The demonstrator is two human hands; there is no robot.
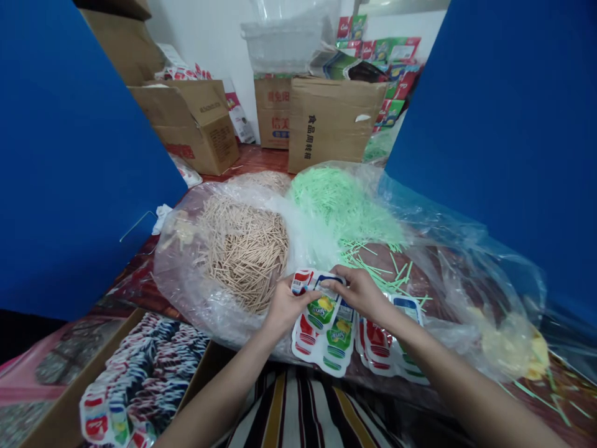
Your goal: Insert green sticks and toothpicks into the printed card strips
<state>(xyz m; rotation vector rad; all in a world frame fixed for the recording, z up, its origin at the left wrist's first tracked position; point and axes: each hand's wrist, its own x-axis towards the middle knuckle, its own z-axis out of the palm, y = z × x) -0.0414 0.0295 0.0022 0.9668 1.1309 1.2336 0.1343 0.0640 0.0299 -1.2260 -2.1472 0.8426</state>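
Two hands (285, 306) grasp a printed packet (323, 310) over a reddish table (263, 159), blue panels (60, 155) flanking, cartons (336, 121) behind.

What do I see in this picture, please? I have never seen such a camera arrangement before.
There is no machine here: a person works with two bare hands. The single picture comes from a camera worn on the head, looking forward and down. The left hand and right hand pinch flat printed packets; how many, I cannot tell. More packets lie just to the right. On the dark red surface, clear plastic surrounds beige sticks on the left and green sticks on the right. Cardboard boxes stand behind. At lower left, an open box contains similar packets in rows.
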